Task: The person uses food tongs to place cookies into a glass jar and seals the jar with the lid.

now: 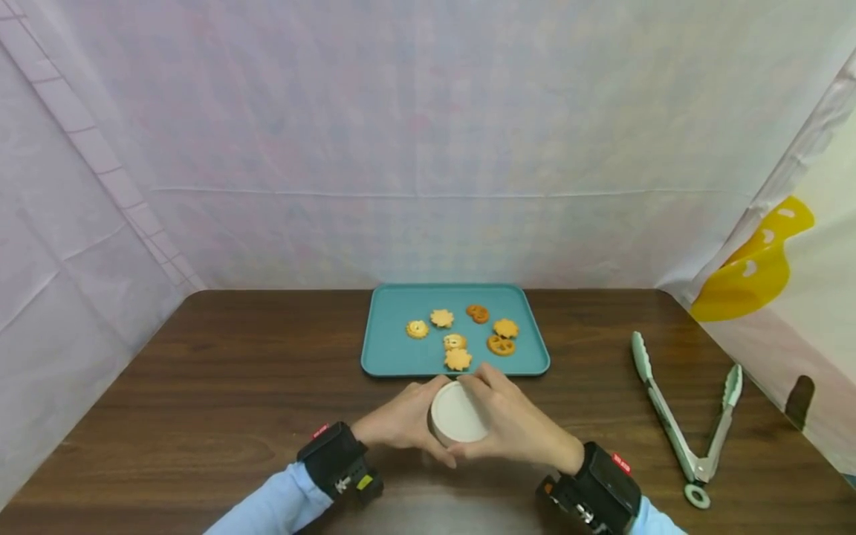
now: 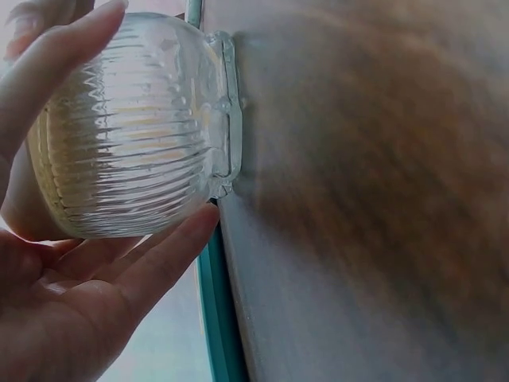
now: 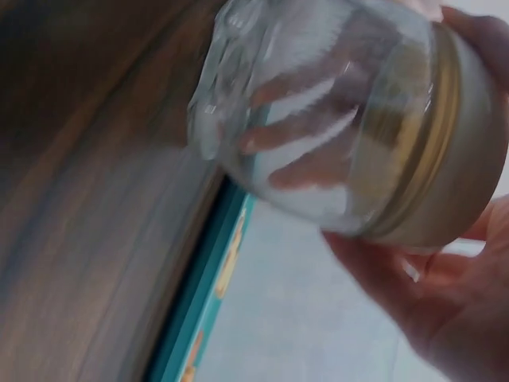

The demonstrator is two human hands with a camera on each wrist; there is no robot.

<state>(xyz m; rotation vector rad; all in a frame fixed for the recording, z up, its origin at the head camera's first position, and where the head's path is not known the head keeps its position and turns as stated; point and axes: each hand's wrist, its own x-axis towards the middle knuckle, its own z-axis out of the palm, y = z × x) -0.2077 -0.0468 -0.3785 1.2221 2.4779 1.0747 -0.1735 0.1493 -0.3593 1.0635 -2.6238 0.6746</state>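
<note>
Both hands hold a ribbed clear glass jar (image 2: 151, 127) just in front of the tray, close over the wooden table. Its round white lid (image 1: 459, 413) faces up in the head view, and a gold band (image 3: 429, 147) rings the lid's lower edge. The left hand (image 1: 406, 418) grips the jar's side, thumb and fingers around the glass. At the lid, the right hand (image 1: 513, 420) curls its thumb and fingers about the edge. Through the glass, the right wrist view shows the other hand's fingers and no contents.
Behind the hands lies a teal tray (image 1: 391, 305) with several crackers and pretzel-shaped snacks (image 1: 501, 345) on it. Spread metal tongs (image 1: 669, 425) with pale green tips lie on the wooden table (image 1: 234, 401) at the right. Fabric walls (image 1: 401, 148) border the table.
</note>
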